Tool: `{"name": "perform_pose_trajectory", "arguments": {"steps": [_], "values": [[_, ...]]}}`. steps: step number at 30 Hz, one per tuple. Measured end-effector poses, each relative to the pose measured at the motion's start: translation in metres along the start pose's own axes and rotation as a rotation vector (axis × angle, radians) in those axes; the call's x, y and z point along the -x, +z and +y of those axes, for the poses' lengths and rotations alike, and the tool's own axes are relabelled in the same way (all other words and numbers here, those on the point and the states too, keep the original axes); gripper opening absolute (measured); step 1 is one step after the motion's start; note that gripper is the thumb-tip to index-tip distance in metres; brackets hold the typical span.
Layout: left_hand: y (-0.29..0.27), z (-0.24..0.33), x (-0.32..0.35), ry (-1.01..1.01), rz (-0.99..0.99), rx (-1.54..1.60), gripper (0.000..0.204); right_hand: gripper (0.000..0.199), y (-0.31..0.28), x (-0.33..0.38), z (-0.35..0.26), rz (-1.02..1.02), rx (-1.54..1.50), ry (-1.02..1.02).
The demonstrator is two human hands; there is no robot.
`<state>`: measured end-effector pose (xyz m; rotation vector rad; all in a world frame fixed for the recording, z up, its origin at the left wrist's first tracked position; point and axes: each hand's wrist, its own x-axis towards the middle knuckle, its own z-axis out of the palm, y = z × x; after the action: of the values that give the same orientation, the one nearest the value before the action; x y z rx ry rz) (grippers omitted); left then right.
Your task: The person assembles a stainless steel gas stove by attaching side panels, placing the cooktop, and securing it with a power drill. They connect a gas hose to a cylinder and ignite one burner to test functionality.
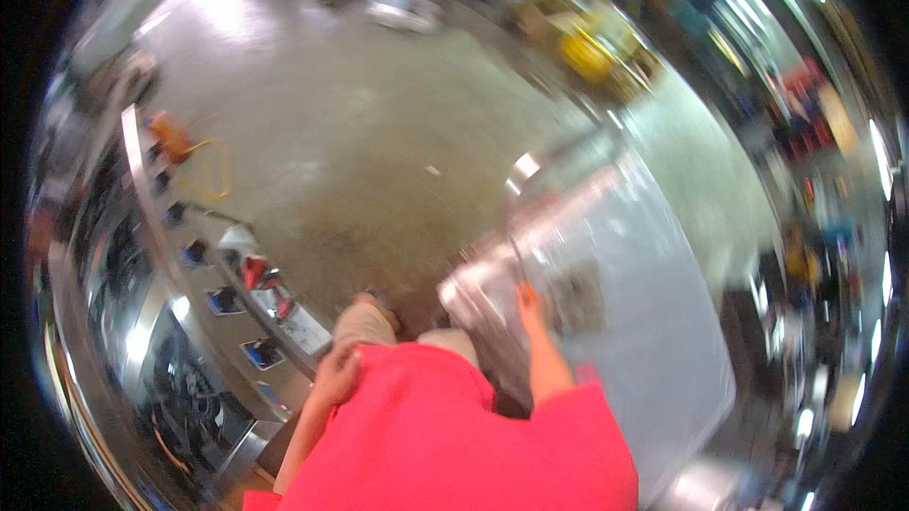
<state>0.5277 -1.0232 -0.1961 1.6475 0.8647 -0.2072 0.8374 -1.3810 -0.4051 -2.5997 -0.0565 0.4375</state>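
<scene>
My left hand hangs low beside the hem of my red shirt. Its fingers look loosely apart, and nothing shows in them. Blurred by motion, my right hand is over the near left side of a cart or table covered in grey plastic sheeting. Whether those fingers grip its edge cannot be made out. A smeared grey-brown patch lies on the sheeting just right of that hand.
Along my left runs a metal-edged bench with small blue-and-black pieces and a tray holding red items. An orange tool with a yellow loop is farther along. A yellow object sits in a box beyond the concrete floor.
</scene>
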Motion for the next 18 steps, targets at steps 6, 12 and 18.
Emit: {"name": "perform_pose_trajectory", "arguments": {"steps": [6, 12, 18], "values": [[-0.008, 0.024, -0.079, 0.063, 0.125, 0.091, 0.04, 0.031, -0.021, 0.007, -0.044, -0.009, 0.559, -0.253], [-0.073, 0.051, -0.23, 0.12, 0.336, 0.109, 0.045, 0.035, 0.058, -0.078, -0.156, -0.245, 0.35, -0.418], [-0.199, 0.105, -0.303, 0.03, 0.637, 0.482, 0.046, 0.036, 0.087, -0.202, -0.362, -0.651, 0.05, -0.366]]}}
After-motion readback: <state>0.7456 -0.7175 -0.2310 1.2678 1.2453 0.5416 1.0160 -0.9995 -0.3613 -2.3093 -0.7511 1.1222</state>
